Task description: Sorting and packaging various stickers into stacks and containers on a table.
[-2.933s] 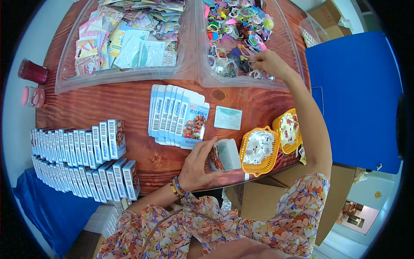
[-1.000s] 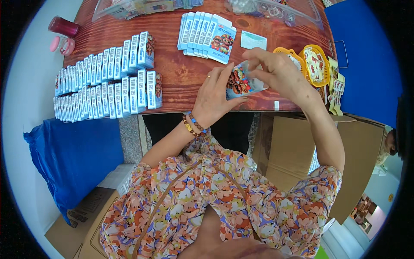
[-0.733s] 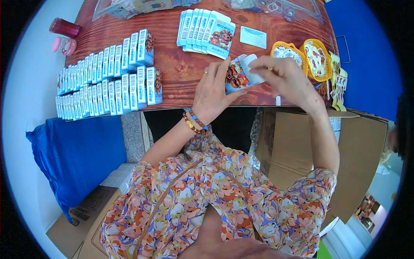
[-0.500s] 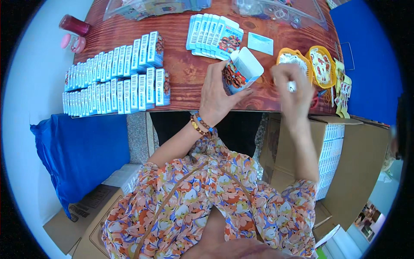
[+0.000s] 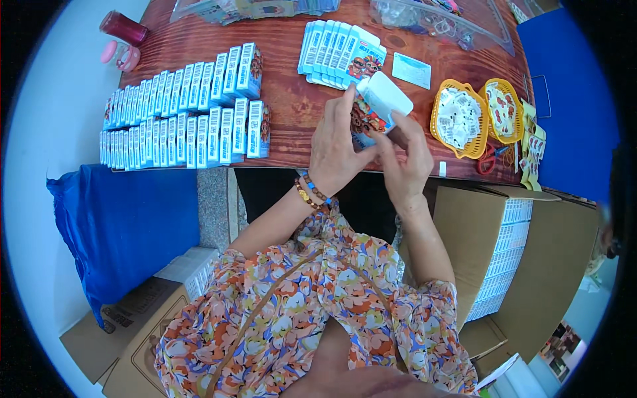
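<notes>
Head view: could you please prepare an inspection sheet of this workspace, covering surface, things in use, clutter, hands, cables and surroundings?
Surface: reddish wooden table.
Things in use: box, flap up; rows of boxes at left; two yellow baskets at right.
Clutter: red-handled tool by the baskets; red jar at far left.
Grips: left hand holds the box; right hand touches it.
Cables: nothing seen.
Surroundings: blue bag, lower left; open carton, lower right.
</notes>
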`<state>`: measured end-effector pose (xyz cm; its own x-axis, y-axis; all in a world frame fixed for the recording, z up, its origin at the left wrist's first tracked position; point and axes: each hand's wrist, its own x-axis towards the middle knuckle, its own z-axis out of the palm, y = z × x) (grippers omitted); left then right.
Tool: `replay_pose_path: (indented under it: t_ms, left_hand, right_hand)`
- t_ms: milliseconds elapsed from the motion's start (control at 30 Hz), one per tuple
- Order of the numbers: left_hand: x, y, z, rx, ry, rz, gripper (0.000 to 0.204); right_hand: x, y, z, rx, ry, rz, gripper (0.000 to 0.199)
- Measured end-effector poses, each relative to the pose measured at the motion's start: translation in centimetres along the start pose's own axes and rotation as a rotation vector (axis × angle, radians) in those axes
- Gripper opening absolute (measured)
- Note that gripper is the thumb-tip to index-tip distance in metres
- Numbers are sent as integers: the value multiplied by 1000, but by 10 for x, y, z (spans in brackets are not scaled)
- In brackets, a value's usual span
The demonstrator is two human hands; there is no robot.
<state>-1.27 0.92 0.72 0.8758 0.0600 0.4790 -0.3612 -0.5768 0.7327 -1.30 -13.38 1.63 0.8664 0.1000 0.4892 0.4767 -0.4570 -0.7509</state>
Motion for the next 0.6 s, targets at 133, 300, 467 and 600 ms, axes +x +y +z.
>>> replay_pose_path:
  t_ms: [133,300,467,600]
  left_hand:
    - [-2,-7,-22,-192,-76,21,80]
    - [-6,-12,-35,-587,-183,-140,56]
    - [-2,-19,-51,-666,-368,-259,50]
    - [-3,-18,-57,-668,-499,-418,46]
  right_hand:
    - [15,3,-22,381,-139,269,37]
    - [23,8,-30,631,-288,266,30]
    - [23,22,-38,296,-455,30,33]
    - [20,-1,-34,243,-468,99,30]
